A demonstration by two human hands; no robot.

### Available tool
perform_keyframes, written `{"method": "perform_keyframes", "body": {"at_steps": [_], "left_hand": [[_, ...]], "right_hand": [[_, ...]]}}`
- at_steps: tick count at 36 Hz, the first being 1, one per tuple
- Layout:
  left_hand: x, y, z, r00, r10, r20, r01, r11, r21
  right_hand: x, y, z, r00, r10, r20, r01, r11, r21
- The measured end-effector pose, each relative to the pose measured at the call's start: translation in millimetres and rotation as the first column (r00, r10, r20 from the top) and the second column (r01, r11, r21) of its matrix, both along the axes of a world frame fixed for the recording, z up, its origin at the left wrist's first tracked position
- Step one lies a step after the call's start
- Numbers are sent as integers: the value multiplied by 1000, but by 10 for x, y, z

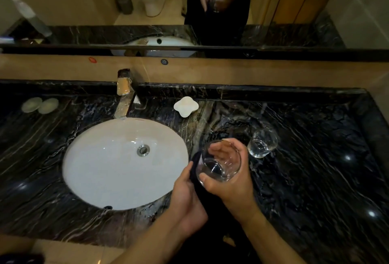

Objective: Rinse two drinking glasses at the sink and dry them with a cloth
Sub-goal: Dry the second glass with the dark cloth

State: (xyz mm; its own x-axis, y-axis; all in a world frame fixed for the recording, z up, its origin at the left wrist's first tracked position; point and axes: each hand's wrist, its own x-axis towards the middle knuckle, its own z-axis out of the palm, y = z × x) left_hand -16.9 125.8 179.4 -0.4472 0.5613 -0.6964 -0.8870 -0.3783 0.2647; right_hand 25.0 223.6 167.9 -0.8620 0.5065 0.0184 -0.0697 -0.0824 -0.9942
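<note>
My right hand (231, 181) grips a clear drinking glass (219, 161), fingers and thumb curled round its wall, mouth tilted toward me, just right of the white oval sink (88, 165). My left hand (187, 196) holds a dark cloth (195, 165) against the glass's left side; most of the cloth is hidden between the hands. A second clear glass (262, 143) stands upright on the black marble counter (315, 169), to the right of and beyond the held one. No water runs from the chrome tap (123, 97).
A white soap dish (185, 106) sits behind the sink's right edge. Two pale round soaps (40, 105) lie at the counter's far left. A mirror (189, 7) spans the wall above a tan ledge. The counter's front edge runs near my forearms.
</note>
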Motion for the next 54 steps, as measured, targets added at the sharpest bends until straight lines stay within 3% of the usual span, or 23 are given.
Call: {"method": "perform_keyframes", "body": {"at_steps": [7, 16, 23, 28, 33, 37, 42, 48, 51, 54], "left_hand": [[97, -221, -64, 988, -151, 25, 148, 985, 85], [-60, -10, -109, 999, -37, -11, 36, 999, -31], [86, -236, -243, 974, -218, 61, 213, 974, 78], [-101, -465, -299, 942, -334, 38, 336, 940, -55], [-722, -623, -395, 965, -260, -11, 252, 944, -212], [-1404, -604, -478, 940, -298, -165, 199, 874, -444], [-2278, -380, -684, 799, -429, -421, 60, 754, -654], [-2947, -90, -935, 806, -311, -503, -127, 739, -661], [-3060, -7, -946, 865, -270, -423, -53, 789, -612], [-3002, 27, -856, 864, -339, -372, 71, 814, -577]], "right_hand": [[97, 200, 3, 999, 22, 30, -25, 995, 92], [130, 37, -27, 994, 100, 38, -102, 994, 38], [85, 225, -95, 999, 17, 28, -21, 989, 144], [138, 308, -298, 997, -67, 46, 62, 993, 104], [174, 245, -486, 981, -149, 127, 144, 989, 43], [123, 182, -594, 965, -190, 180, 186, 982, 34], [20, 120, -614, 943, -220, 252, 210, 976, 63], [-16, 39, -643, 904, -303, 301, 283, 953, 108], [28, -21, -647, 874, -339, 347, 327, 940, 95], [107, -72, -648, 847, -372, 380, 365, 926, 93]]}}
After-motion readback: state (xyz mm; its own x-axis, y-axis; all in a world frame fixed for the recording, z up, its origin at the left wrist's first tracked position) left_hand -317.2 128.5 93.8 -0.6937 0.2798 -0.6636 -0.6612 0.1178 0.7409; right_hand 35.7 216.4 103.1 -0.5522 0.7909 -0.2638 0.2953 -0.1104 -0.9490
